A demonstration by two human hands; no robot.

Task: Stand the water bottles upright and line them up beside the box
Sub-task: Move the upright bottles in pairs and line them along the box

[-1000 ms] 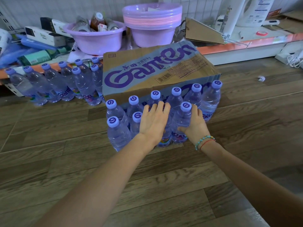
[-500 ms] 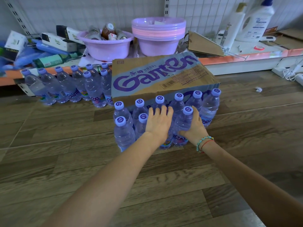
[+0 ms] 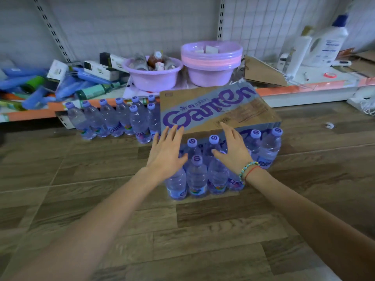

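Both hands have lifted off the water bottles (image 3: pixel 196 175), which stand upright in rows on the floor against the front of the box (image 3: pixel 213 110); left hand (image 3: pixel 167 153) and right hand (image 3: pixel 233 149) hover open, empty, so this group looks placed.

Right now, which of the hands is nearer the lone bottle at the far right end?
Right. The right hand hovers just left of that bottle; the left hand is further left, across the cluster.
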